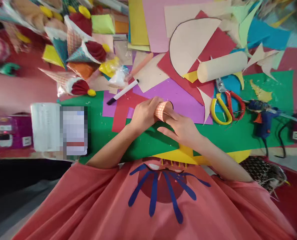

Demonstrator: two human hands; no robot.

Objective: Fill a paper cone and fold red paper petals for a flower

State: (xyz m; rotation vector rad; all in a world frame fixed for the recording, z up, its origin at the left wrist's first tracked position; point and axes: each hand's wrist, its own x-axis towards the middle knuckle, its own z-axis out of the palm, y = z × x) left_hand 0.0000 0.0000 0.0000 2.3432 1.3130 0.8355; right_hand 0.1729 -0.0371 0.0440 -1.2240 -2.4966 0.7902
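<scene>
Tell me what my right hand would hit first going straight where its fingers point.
Your right hand would likely meet the orange-checked paper roll first, with your left hand just beyond it. The right fingertips look to be at the roll's open end, though depth is unclear.

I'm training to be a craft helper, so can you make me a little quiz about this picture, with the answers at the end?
1. True or false: the black-and-white marker lies to the left of the scissors.
2. Pick one: what pattern is on the curled piece in the left hand?
A) stars
B) checks
C) polka dots
3. Fill in the blank: one handle loop of the scissors is yellow, and the other is ____.

Key: 1. True; 2. B; 3. red
</scene>
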